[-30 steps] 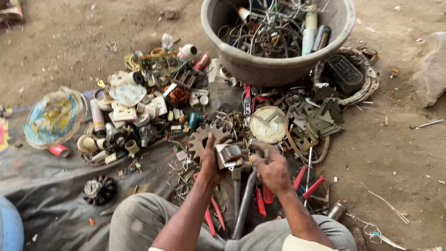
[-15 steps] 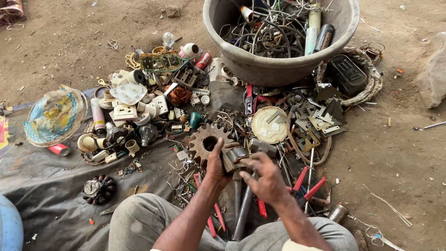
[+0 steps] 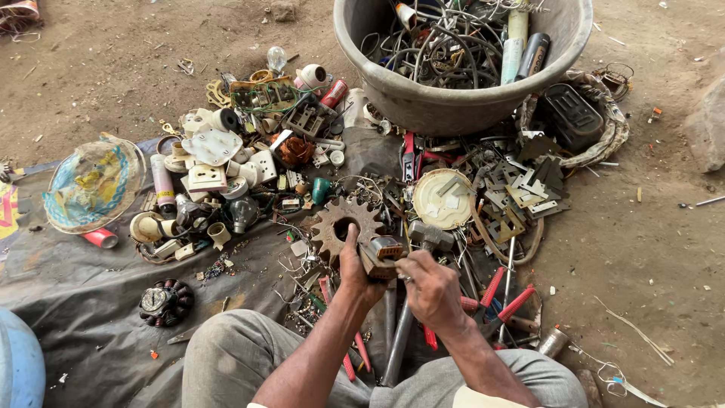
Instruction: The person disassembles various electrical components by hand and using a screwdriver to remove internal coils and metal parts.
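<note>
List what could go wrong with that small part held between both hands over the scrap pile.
1. The part is pinched only by fingertips of the left hand and right hand; a slip could drop it into the loose scrap, where it would be hard to find.
2. The rusty gear sits right beside the left hand, so its teeth could scrape the knuckles.
3. Pliers and the hammer crowd the space below, limiting hand room.

A white tube with a pink label (image 3: 162,183) lies left of the scrap pile, beside a small red can (image 3: 99,238), while pale green and dark cylindrical cans (image 3: 516,47) stand in the grey tub (image 3: 453,106).
</note>
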